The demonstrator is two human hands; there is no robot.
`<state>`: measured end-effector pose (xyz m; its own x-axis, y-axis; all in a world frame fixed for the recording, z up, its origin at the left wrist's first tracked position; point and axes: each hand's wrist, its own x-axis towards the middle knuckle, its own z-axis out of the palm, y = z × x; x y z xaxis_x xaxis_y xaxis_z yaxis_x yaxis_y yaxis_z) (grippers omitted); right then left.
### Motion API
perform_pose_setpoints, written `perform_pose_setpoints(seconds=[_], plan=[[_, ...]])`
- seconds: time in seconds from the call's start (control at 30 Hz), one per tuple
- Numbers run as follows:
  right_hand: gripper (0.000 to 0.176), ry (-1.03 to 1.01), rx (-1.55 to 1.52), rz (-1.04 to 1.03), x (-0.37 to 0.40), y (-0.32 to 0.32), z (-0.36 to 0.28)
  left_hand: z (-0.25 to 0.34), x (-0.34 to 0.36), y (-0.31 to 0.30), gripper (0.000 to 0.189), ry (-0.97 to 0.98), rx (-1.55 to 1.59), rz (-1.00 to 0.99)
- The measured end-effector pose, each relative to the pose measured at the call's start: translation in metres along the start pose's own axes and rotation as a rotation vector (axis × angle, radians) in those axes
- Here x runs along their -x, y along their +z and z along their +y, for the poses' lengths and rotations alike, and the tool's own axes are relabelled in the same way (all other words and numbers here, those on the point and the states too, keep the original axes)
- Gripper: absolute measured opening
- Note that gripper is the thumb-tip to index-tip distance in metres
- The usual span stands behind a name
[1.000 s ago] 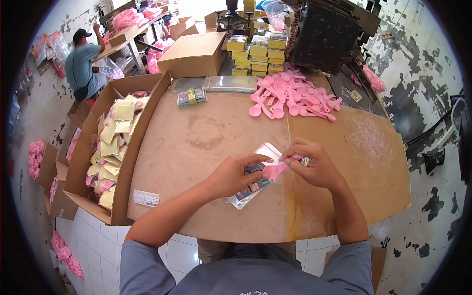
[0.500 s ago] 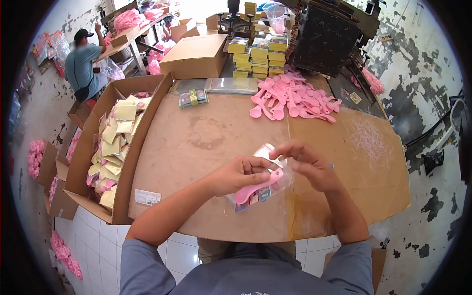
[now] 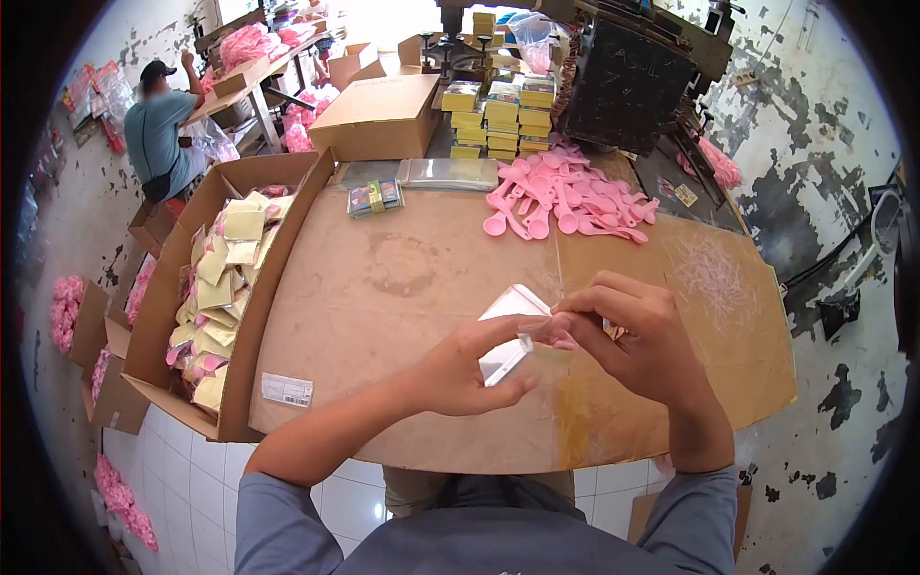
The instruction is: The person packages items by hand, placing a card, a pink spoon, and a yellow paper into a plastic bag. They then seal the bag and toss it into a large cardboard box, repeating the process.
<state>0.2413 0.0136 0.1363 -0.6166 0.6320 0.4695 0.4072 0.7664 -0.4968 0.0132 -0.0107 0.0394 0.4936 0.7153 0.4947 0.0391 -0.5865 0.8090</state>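
Note:
Near the middle of the cardboard-covered table, my right hand pinches the edge of a clear plastic bag, with something pink showing through it. My left hand is beside the bag, its thumb stretched away from its fingers. Between and beneath the hands lies a white flat piece, partly covered by the fingers. Farther back is a heap of pink spoons. A banded bundle of printed cards lies back left, next to a stack of clear bags.
An open carton of packed items stands along the left edge. Behind are a closed box, yellow-edged card stacks and a dark machine. Plastic scraps lie at right. A person sits far left.
The pink spoon and clear bag have turned and moved up toward my right hand, which now pinches the bag's edge. My left hand has opened its thumb away. More of the white piece shows.

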Motion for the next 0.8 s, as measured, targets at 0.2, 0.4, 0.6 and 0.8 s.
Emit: perform_pose_setpoints(seconds=[0.2, 0.4, 0.6, 0.8], plan=[[0.011, 0.076, -0.132, 0.001, -0.001, 0.012, -0.002, -0.003, 0.002, 0.009, 0.047, -0.108, 0.035, 0.136], [0.026, -0.331, 0.444, 0.143, -0.002, 0.029, 0.005, -0.001, 0.005, 0.008, 0.047, -0.257, 0.02, 0.215], [0.026, -0.452, 0.734, 0.154, -0.003, 0.052, 0.015, 0.003, 0.003, 0.01, 0.047, -0.241, -0.22, 0.195], [0.01, -0.207, 0.486, 0.258, -0.005, 0.043, 0.029, 0.006, -0.001, 0.005, 0.046, -0.191, -0.291, 0.202]])
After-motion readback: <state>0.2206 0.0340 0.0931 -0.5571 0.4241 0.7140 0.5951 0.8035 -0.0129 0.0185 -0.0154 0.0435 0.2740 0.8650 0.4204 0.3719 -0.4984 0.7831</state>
